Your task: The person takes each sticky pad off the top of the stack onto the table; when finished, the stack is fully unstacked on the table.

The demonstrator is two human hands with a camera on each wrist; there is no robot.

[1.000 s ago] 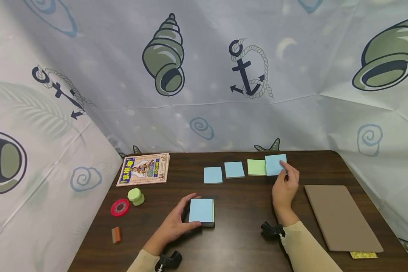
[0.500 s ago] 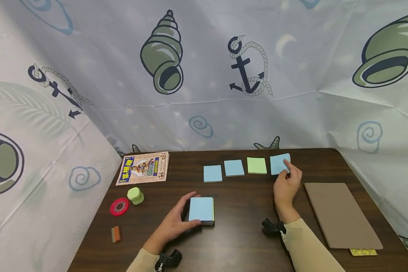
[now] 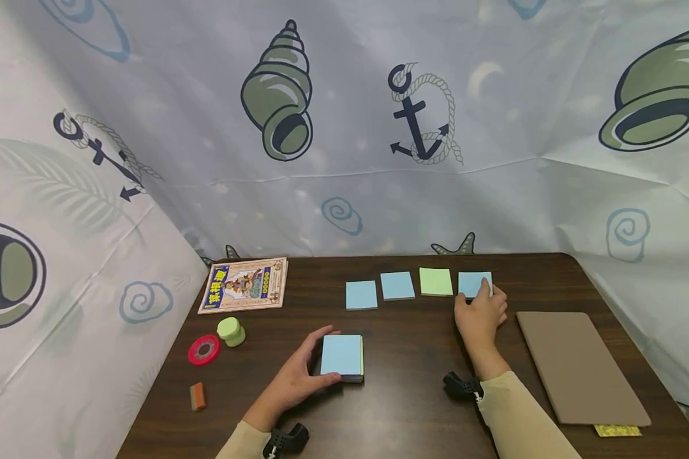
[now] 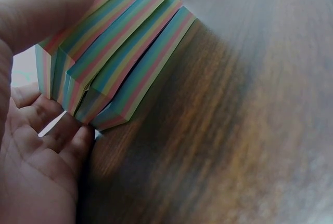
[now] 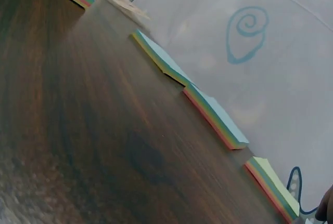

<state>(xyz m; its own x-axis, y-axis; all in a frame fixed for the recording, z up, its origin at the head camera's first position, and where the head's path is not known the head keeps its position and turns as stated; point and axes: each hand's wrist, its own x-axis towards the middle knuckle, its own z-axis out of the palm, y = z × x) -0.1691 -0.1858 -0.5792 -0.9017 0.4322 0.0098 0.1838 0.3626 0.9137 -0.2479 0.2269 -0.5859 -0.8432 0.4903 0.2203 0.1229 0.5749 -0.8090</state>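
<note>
My left hand (image 3: pixel 297 377) grips a thick stack of sticky note pads (image 3: pixel 341 355) in the middle of the table, a blue sheet on top. The left wrist view shows the stack's rainbow-striped sides (image 4: pixel 125 42) between thumb and fingers. At the back, my right hand (image 3: pixel 480 322) holds a blue sticky note pad (image 3: pixel 471 280) by its near edge and right side, at the right end of a row. Left of it lie a green pad (image 3: pixel 435 282) and two blue pads, one (image 3: pixel 397 285) nearer and one (image 3: pixel 361 295) farther. Only a sliver of my right hand enters the right wrist view.
A printed booklet (image 3: pixel 244 285) lies at the back left. Before it are a light green round container (image 3: pixel 230 331), a red ring-shaped roll (image 3: pixel 203 350) and an orange-and-grey eraser (image 3: pixel 198 396). On the right, a brown board (image 3: pixel 582 366) covers part of a yellow item (image 3: pixel 617 431). Patterned curtains border the table.
My right hand has moved the blue pad rightward, away from the green pad, and lowered it to the table in line with the row. My left hand keeps its hold on the stack.
</note>
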